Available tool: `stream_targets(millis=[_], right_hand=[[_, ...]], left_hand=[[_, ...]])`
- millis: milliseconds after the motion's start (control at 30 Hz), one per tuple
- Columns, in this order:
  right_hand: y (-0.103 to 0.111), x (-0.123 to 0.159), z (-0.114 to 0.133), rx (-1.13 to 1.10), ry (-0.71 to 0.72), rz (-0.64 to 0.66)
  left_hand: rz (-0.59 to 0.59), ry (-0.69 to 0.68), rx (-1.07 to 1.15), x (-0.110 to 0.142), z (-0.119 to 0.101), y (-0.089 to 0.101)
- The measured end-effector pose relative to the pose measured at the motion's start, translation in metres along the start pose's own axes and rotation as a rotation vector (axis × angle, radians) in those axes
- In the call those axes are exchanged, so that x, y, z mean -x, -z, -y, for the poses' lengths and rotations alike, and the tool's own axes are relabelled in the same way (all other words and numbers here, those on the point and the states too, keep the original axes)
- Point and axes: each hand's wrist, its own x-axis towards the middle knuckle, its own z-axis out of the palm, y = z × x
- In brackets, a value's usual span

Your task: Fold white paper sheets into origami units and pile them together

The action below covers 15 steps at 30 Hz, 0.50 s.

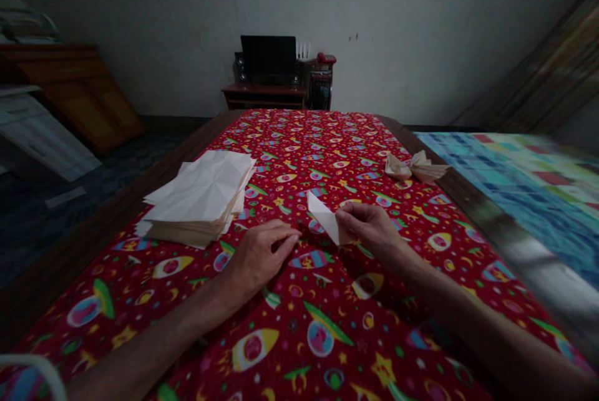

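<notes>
Between the thumb and fingers of my right hand [367,224] is a small folded piece of white paper [324,217], held by its right end just above the cloth. My left hand [267,250] rests on the cloth to the left of it, apart from the paper. Its thumb and fingertips come together, and nothing shows between them. Left of that hand lies a stack of creased white paper sheets [201,192], the top one marked with radiating fold lines. Several folded paper pieces [416,168] sit at the right edge of the cloth.
A red cloth with rocket prints [322,145] covers the long table. Beyond its far end, a monitor [268,57] with speakers stands on a desk [266,93]. Wooden cabinets [79,92] are at the left, and a bed with a patterned cover [524,176] is at the right.
</notes>
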Motion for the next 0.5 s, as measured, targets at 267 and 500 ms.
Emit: stream_targets(millis=[267,500], right_hand=[[-0.016,0.01,0.0,-0.012,0.069,-0.053],[-0.023,0.019,0.005,0.118,0.1,-0.041]], left_hand=[[0.038,0.316,0.415,0.0,-0.017,-0.004],[0.051,0.395,0.48,0.001,-0.01,-0.004]])
